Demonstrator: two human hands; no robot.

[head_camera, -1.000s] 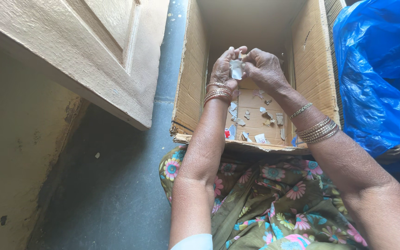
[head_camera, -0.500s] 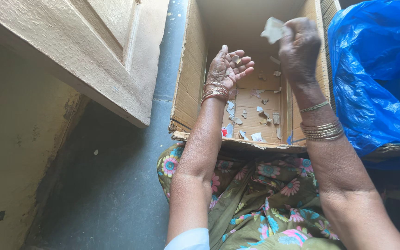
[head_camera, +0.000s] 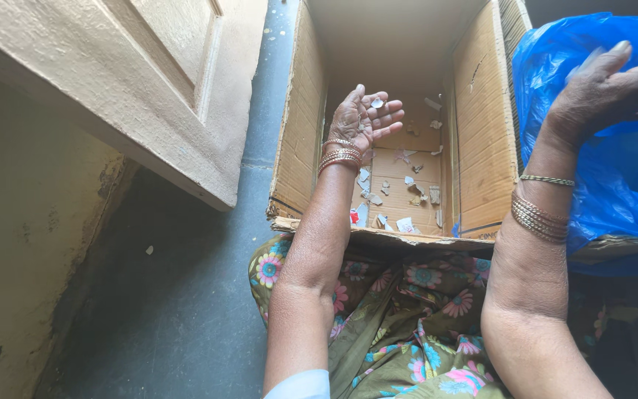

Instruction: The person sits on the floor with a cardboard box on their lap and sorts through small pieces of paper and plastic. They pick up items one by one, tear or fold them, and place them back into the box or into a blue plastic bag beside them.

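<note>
small pale scraps (head_camera: 375, 104) sit in the cupped palm of the left hand (head_camera: 363, 117), held palm up over the open cardboard box (head_camera: 485, 140). fingers (head_camera: 387, 118) are spread and a bit curled, not clamped on anything, the bits just rest near the fingertips. more torn bits (head_camera: 400, 188) litter the box bottom. the box stands on a dark grey floor (head_camera: 186, 295), next to a cream wooden door (head_camera: 149, 81) and a yellowish wall (head_camera: 16, 244). the right hand (head_camera: 603, 89) is off to the side over a blue plastic bag (head_camera: 614, 170), fingers loose and apart, holding nothing i can see. floral green cloth (head_camera: 422, 318) covers the lap.
</note>
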